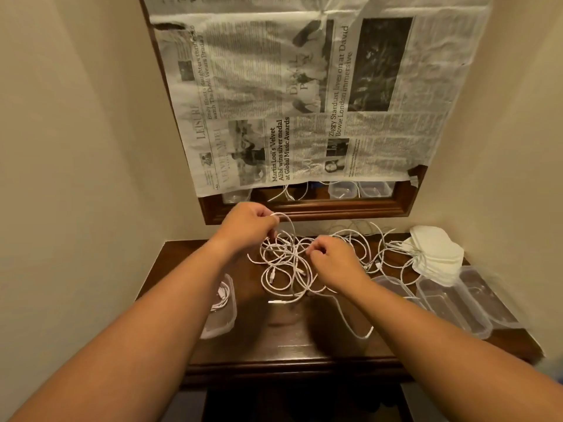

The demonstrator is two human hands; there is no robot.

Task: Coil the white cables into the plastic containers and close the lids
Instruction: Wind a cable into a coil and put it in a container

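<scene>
I see my left hand (249,222) pinching a raised loop of the tangled white cables (286,260); my right hand (332,257) pinches another strand just beside, above the worktop (289,345).

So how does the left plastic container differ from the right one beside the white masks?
The left container holds a coiled white cable; the right container looks empty. The left container stands alone at the edge of the table; the right container lies between two others. The left forearm hides part of the left container; the masks reach the right container's far end. Both are clear plastic, on the dark table.
</scene>
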